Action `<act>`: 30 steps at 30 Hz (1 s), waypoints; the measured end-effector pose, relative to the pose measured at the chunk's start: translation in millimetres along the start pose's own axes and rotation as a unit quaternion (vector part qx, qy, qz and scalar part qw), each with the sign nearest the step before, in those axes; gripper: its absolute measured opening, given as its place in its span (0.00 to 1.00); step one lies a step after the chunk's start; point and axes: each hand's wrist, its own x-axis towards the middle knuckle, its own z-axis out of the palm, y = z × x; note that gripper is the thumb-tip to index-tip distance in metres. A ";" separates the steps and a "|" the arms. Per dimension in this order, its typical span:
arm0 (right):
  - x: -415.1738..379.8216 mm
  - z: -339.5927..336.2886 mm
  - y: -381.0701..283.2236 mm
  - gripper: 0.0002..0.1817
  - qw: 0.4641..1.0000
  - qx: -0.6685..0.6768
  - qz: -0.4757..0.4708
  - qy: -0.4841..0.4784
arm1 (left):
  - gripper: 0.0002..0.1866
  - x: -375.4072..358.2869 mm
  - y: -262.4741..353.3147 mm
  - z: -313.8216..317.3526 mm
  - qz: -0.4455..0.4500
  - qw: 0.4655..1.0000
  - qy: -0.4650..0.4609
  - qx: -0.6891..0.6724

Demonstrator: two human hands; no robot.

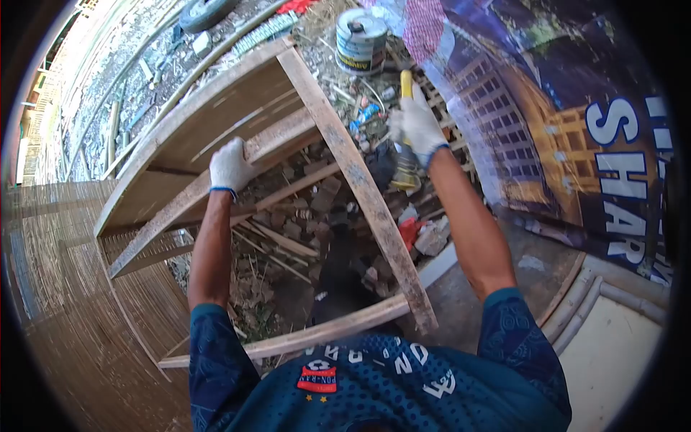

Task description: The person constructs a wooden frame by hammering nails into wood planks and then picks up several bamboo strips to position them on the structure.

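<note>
A wooden frame (353,180) with weathered, stained bars stands tilted in front of me, a brown panel (216,122) fixed across its far side. My left hand (230,167), in a white knit glove, is closed round the frame's inner rail (281,138). Beyond the frame's right bar, my right hand (419,128), gloved too, is closed on a yellow-handled tool (407,83). The handle's end sticks out above the fist; motion blur and the glove hide the tool's working end. Just below that hand is a yellowish, dark-banded object (407,176), whose kind I cannot make out.
Broken bricks and wood scraps (295,216) litter the ground inside the frame. A paint can (360,42) stands at the back, and a tyre (206,13) lies at upper left. A printed banner (547,137) spreads along the right. Woven bamboo (79,288) covers the left side.
</note>
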 end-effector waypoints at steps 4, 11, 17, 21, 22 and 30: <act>-42.4 5.4 -11.2 0.26 0.957 -0.065 0.189 -0.210 | 0.20 0.7 -15.8 20.2 0.002 1.000 0.007 -0.004; -150.3 -57.1 -16.4 0.34 0.970 -0.186 0.106 -0.113 | 0.33 -5.6 5.7 12.8 -0.003 0.998 0.041 0.050; -278.5 -141.2 -3.3 0.34 0.970 -0.115 0.206 0.049 | 0.33 -166.6 123.0 -7.7 0.037 0.948 0.100 -0.300; -354.5 -195.3 -12.4 0.35 0.952 -0.079 0.248 0.162 | 0.39 -288.2 195.7 -23.8 0.072 0.855 -0.262 -0.442; -368.1 -204.9 -9.9 0.36 0.950 -0.077 0.246 0.179 | 0.42 -302.9 209.4 -27.9 0.089 0.860 -0.289 -0.410; -424.1 -184.7 16.2 0.35 0.936 -0.041 0.325 0.126 | 0.17 -328.9 234.5 20.6 0.118 0.912 -0.311 -0.241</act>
